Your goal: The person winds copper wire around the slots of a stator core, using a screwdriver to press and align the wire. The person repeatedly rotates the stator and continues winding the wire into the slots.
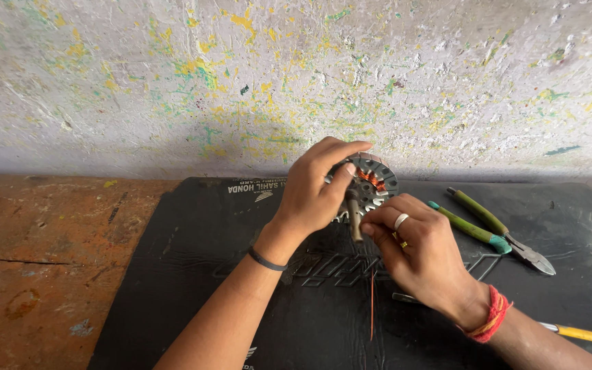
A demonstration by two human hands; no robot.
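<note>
Over the black mat (193, 274), both hands' fingers (340, 179) clamp the stator (373, 179) (copper windings showing) between them.

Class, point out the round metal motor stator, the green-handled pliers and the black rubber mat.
Round metal motor stator (373, 177), head view, copper-wound slots.
Green-handled pliers (475, 218), head view, handles.
Black rubber mat (193, 274), head view, bare left part.

both forearms are bare, no sleeves showing. the left hand (313, 195) has a thin dark band around its wrist. the right hand (416, 250) wears a plain silver ring and a gold ring with a red stone, plus a wrap of red and orange thread at the wrist.
</note>
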